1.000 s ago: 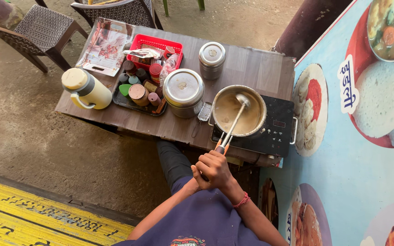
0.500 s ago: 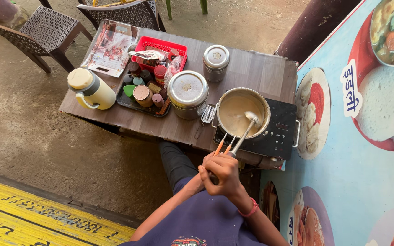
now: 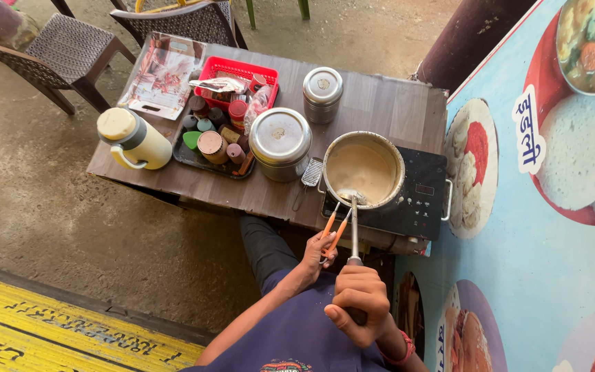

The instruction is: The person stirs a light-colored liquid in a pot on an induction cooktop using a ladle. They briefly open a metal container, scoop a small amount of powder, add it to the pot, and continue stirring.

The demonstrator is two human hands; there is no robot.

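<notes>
A steel pot [image 3: 364, 147] of milky brown liquid sits on a black induction cooktop [image 3: 418, 200] at the right end of a wooden table [image 3: 380, 103]. My right hand [image 3: 359, 303], with a red band at the wrist, grips the long handle of a steel ladle [image 3: 352, 227]. The ladle's bowl rests at the pot's near rim. My left hand [image 3: 318, 251] holds orange-handled tongs [image 3: 332, 231] that reach up to the pot's near edge.
Beside the pot are a small strainer [image 3: 309, 172], two lidded steel containers [image 3: 280, 141] [image 3: 322, 93], a tray of small jars [image 3: 208, 148], a red basket [image 3: 232, 72] and a cream flask [image 3: 132, 138]. Brown chairs [image 3: 49, 52] stand beyond. A painted wall [image 3: 552, 241] runs along the right.
The ladle has swept from the far side of the pot to its near rim. My right hand has drawn back toward my body, uncovering my left hand on the tongs.
</notes>
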